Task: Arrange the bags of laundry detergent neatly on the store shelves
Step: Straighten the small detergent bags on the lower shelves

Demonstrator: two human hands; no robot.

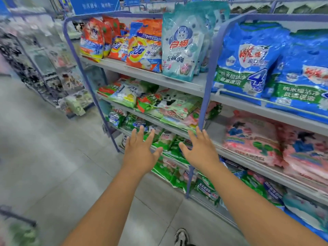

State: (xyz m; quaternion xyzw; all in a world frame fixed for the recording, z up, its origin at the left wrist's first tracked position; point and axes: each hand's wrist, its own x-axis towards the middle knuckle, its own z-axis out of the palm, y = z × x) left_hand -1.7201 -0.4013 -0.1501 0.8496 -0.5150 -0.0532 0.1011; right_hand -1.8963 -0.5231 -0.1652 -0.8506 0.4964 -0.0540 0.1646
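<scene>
Both arms stretched forward toward the store shelves [179, 82], palms down. Left hand [140, 153] spread wide, fingers apart, grasping nothing, hovering in front of the green detergent bags [165, 139] on a lower tier. Right hand [200, 153] likewise splayed and empty, fingertips close to the purple upright post [206, 89] that divides two shelf bays; contact with the post impossible to confirm.

On the top tier, left bay: orange Tide bag [143, 48] standing upright, "Tide" logo legible in a yellow-ringed circle, with more orange and red bags [93, 39] beside it to the left, their writing too blurred to read. Just right of the Tide bag, a pale teal bag [182, 48] upright at the shelf's front edge, marked "白猫" in red under a round cat emblem.

Right bay, top tier: large blue bags [248, 59] leaning, red shield logo, a big "4" and a green band with white Chinese text, partly legible as "低温速溶". Below them, pink bags [252, 137] lying flat, print smeared.

Second tier of the left bay: green and white bags [124, 94] lying in a loose, overlapping heap, one with a panda picture [168, 100]. Lower tiers packed with more green bags, labels unreadable.

Grey tiled floor [53, 157] below, one sneaker [182, 237] at the bottom edge.
</scene>
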